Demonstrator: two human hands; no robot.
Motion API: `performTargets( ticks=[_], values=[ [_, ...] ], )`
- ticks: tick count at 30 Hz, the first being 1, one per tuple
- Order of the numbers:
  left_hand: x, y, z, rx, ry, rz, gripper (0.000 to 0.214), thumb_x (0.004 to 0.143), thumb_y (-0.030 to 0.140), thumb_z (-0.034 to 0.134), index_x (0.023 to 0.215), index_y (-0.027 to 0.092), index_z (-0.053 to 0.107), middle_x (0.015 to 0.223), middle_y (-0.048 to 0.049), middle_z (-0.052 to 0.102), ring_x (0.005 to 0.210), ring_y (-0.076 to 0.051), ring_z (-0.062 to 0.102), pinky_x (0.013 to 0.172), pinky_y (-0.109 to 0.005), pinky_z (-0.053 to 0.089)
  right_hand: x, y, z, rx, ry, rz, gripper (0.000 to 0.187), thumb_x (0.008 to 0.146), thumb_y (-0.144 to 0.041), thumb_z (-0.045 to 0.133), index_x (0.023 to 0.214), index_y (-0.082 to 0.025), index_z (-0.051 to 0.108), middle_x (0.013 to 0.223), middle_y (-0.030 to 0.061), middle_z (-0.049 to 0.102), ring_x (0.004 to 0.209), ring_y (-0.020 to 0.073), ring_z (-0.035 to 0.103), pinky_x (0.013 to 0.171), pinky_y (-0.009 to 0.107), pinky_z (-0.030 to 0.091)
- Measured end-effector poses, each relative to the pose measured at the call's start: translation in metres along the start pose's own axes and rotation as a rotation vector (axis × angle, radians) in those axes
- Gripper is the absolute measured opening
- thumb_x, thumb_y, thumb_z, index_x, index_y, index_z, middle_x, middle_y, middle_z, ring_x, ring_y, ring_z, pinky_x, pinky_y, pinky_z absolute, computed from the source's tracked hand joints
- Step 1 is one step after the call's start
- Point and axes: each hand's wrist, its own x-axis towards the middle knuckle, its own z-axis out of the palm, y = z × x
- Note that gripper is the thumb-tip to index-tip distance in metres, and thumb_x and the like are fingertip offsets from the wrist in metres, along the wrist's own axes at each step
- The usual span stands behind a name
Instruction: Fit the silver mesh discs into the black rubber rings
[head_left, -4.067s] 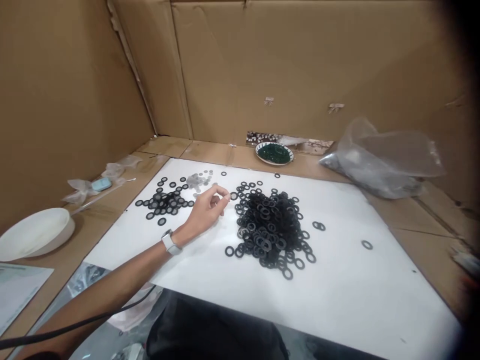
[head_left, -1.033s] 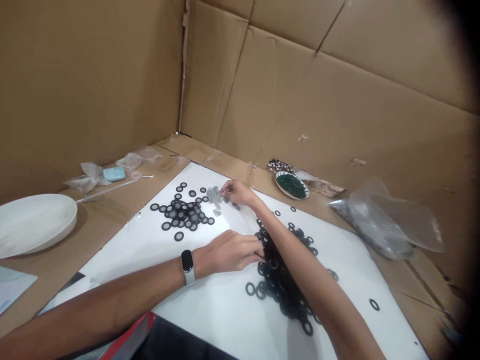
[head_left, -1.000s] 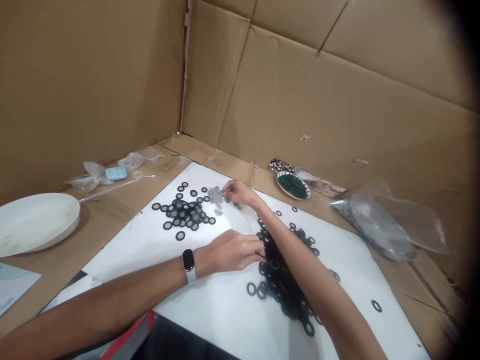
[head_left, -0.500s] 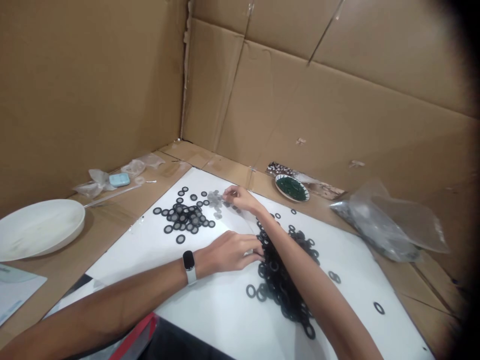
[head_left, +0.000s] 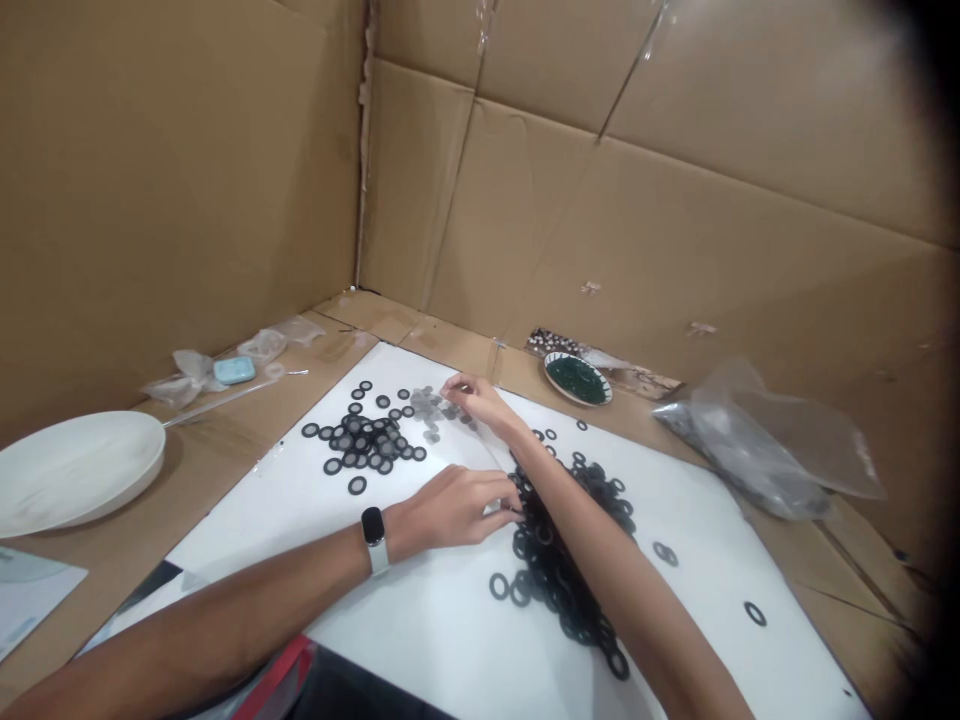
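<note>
My left hand [head_left: 471, 505], with a watch [head_left: 373, 527] on its wrist, is at the left edge of a heap of black rings [head_left: 551, 545]. Its fingers are curled and pinched together; what sits between the tips is hidden. Farther back, my right hand [head_left: 474, 397] bends down over a loose scatter of small grey discs [head_left: 427, 405], thumb and fingers closed at the tips. I cannot make out what it pinches. My right forearm passes over the ring heap and covers part of it. Left of the grey discs lies a group of black rings with grey centres [head_left: 365, 440].
All this lies on a white board [head_left: 420, 640]. A white pan [head_left: 82, 465] stands at left, near a light blue case [head_left: 234, 370] and plastic scraps. Behind the board are a dish of dark green bits [head_left: 577, 380] and a clear plastic bag [head_left: 757, 440]. Cardboard walls [head_left: 600, 220] enclose the back.
The view has shifted slightly, so everything sits a little lower and to the left. Both hands keep nearly the same places over the board, with only small finger movement.
</note>
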Motion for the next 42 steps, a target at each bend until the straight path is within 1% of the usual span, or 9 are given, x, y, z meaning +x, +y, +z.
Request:
performTargets(
  ticks=[9,14,21,28,35,42],
  values=[
    [0.0,0.0,0.0,-0.008,-0.003,0.001,0.013,0.112,0.034,0.068,0.109,0.022,0.073,0.107,-0.001,0.082,0.087,-0.017,0.076,0.075,-0.029,0.05,0.001,0.015,-0.004,-0.27,0.02,-0.057,0.037,0.109,-0.041,0.075,0.138,-0.018,0.071,0.14,0.0115,0.072,0.121,0.027,0.074,0.104,0.049,0.066],
    [0.0,0.0,-0.001,-0.002,-0.004,0.003,0.013,0.113,0.033,0.067,0.109,0.022,0.073,0.107,-0.0009,0.081,0.088,-0.017,0.076,0.075,-0.029,0.05,0.002,0.021,-0.001,-0.338,0.03,-0.068,0.038,0.109,-0.041,0.075,0.138,-0.018,0.07,0.14,0.0116,0.072,0.122,0.0272,0.074,0.104,0.05,0.065],
    [0.0,0.0,0.0,0.003,-0.006,0.003,0.013,0.112,0.033,0.067,0.109,0.022,0.073,0.105,-0.0011,0.082,0.085,-0.017,0.075,0.073,-0.029,0.049,0.0,0.02,-0.002,-0.383,0.024,-0.087,0.037,0.109,-0.042,0.074,0.137,-0.018,0.071,0.139,0.0113,0.072,0.119,0.0263,0.074,0.103,0.049,0.066],
    [0.0,-0.001,0.001,0.007,-0.001,0.008,0.014,0.113,0.033,0.066,0.109,0.021,0.073,0.106,-0.0013,0.082,0.084,-0.017,0.075,0.073,-0.029,0.048,-0.007,0.012,-0.001,-0.407,0.015,-0.144,0.034,0.11,-0.042,0.074,0.134,-0.018,0.072,0.136,0.0109,0.073,0.118,0.0254,0.074,0.102,0.048,0.066],
    [0.001,0.004,-0.001,0.011,0.014,0.035,0.014,0.113,0.032,0.065,0.11,0.021,0.073,0.105,-0.0016,0.083,0.084,-0.016,0.075,0.071,-0.029,0.048,-0.009,0.002,0.008,-0.38,-0.009,-0.201,0.033,0.109,-0.043,0.074,0.131,-0.018,0.073,0.132,0.0101,0.075,0.114,0.0243,0.075,0.101,0.047,0.066],
    [0.0,0.008,-0.002,0.019,0.042,0.059,0.017,0.114,0.031,0.062,0.11,0.021,0.074,0.104,-0.0023,0.083,0.08,-0.016,0.075,0.069,-0.03,0.048,-0.008,0.007,0.018,-0.321,0.024,-0.187,0.032,0.11,-0.042,0.074,0.131,-0.019,0.073,0.134,0.0103,0.074,0.115,0.0243,0.075,0.102,0.047,0.066]
  ],
)
